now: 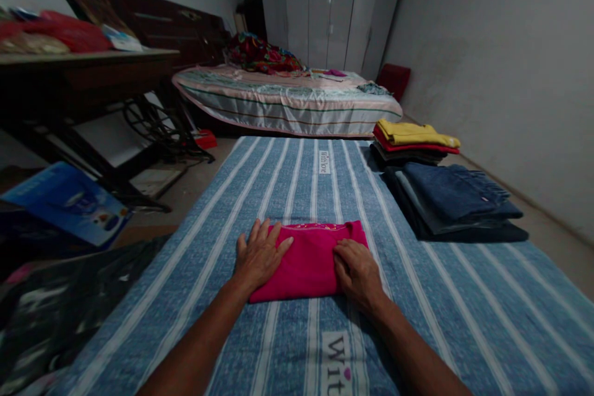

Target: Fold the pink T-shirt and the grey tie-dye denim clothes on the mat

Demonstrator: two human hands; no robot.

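Note:
A bright pink folded shirt (306,263) lies flat on the blue-and-white striped cloth in front of me. Its top edge shows a strip of shiny trim, and a folded band sits at the upper right corner. My left hand (260,255) rests on the shirt's left side, fingers spread and palm down. On the right side, my right hand (358,271) has its fingers curled together against the shirt, the thumb tucked in; the fabric under the fingertips is hidden.
To the right sit a stack of folded jeans (457,198) and a pile topped with a yellow garment (413,133). The striped cloth (297,182) covers the surface. Beyond is a bed (288,102). A sewing machine table (88,57) and a blue box (69,204) stand left.

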